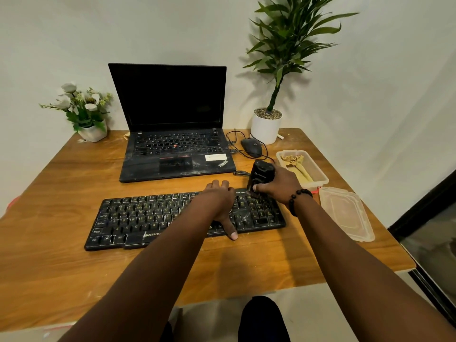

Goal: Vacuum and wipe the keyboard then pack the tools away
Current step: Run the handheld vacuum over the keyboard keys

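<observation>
My left hand [220, 204] lies flat with fingers spread on the keyboard [138, 218] near me, my right hand [277, 185] wraps its fingers round the little vacuum [260, 175] on the far-right keys — I think we're still vacuuming, so slide it left next — and behind, the open box [318, 172] holds the cloth [297, 166].

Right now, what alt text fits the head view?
The right hand grips a black handheld vacuum on the dusty black keyboard while the left hand steadies it; an open container holding a tan cloth sits nearby.
</observation>
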